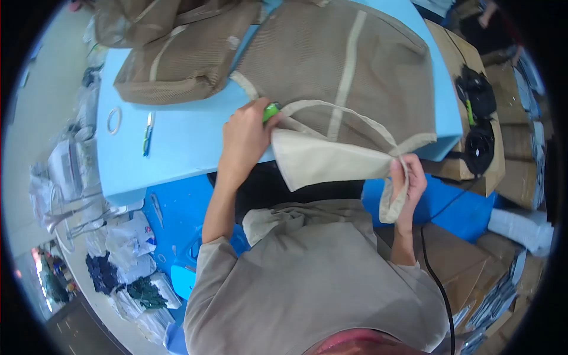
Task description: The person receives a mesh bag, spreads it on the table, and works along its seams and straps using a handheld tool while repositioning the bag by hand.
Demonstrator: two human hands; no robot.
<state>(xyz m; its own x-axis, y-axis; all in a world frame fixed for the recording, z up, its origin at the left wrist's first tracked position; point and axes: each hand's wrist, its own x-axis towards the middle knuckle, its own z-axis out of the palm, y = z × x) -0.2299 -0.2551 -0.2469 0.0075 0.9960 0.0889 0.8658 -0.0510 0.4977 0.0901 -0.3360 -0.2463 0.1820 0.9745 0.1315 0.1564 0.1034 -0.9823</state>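
Observation:
A brown mesh garment-like piece (387, 65) with cream binding lies spread on the table, its near edge lifted towards me. My left hand (245, 139) is closed around a small bright green tool (271, 111), mostly hidden by the fingers, so its kind is unclear. That hand also sits against the cream edging. A cream fabric panel (325, 161) hangs between my hands over the table's near edge. My right hand (411, 180) pinches the looped cream binding strip (389, 208) at the panel's right end.
More brown mesh pieces (177, 65) lie at the back left of the light blue table (177, 157). Left of me on it are green-handled thread snips (147, 135) and a white ring (113, 120). Cardboard boxes (455, 266) and a black cable (435, 272) are at right.

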